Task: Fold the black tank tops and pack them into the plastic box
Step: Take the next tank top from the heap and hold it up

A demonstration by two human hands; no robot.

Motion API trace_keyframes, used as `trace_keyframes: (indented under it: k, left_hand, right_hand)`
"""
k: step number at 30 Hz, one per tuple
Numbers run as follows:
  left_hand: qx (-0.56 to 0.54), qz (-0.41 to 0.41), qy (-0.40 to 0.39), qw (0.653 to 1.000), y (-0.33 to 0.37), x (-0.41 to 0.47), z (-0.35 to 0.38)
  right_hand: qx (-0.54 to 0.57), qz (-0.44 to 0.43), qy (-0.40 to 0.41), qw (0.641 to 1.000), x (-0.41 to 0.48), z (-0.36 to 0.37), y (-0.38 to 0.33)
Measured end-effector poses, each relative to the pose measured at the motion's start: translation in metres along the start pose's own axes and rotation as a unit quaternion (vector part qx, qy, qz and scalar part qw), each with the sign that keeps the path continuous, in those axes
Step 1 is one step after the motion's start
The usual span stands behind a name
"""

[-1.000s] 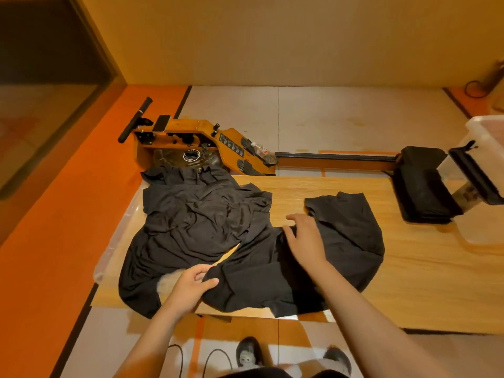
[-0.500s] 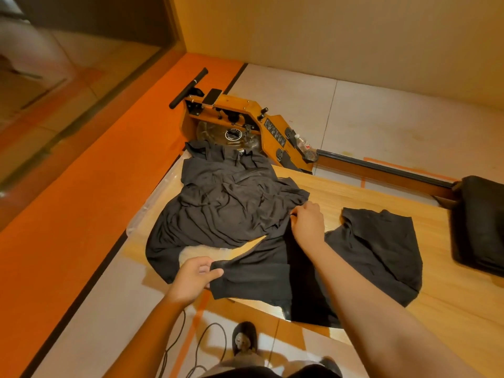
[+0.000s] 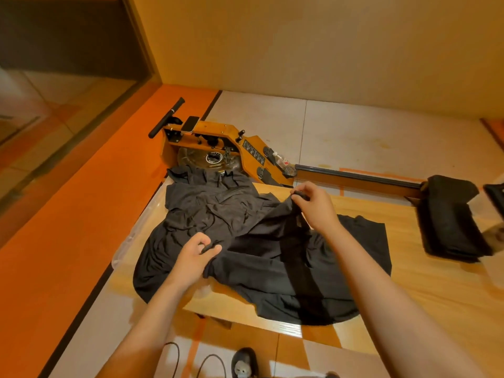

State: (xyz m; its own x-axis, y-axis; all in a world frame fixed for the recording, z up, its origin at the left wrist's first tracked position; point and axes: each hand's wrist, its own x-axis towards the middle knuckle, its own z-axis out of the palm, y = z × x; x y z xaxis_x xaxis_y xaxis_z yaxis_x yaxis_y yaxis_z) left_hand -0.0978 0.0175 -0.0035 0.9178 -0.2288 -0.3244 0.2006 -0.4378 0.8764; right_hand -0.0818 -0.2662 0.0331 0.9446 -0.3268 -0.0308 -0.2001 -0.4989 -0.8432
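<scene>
Left hand (image 3: pixel 191 260), right hand (image 3: pixel 316 208) pinching crosswise tank top (image 3: pixel 259 274)

Both hands, left (image 3: pixel 192 259) and right (image 3: pixel 313 207), pinch a black tank top (image 3: pixel 275 271).

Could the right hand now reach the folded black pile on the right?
Probably yes: bare table alone separates the right hand from the pile, though it pinches a tank top.
</scene>
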Motion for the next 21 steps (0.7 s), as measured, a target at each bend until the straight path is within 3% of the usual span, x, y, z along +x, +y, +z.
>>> trace_keyframes:
  k: [4,21]
  left_hand:
    - [0.012,0.026,-0.050,0.998,0.035,0.013,-0.014]
    - [0.094,0.246,-0.064,0.963,0.260,0.034,-0.036]
  right_hand:
    - [0.048,-0.004,0.018,0.999,-0.002,-0.034,-0.015]
    - [0.115,-0.083,0.126,0.982,-0.013,-0.206,-0.078]
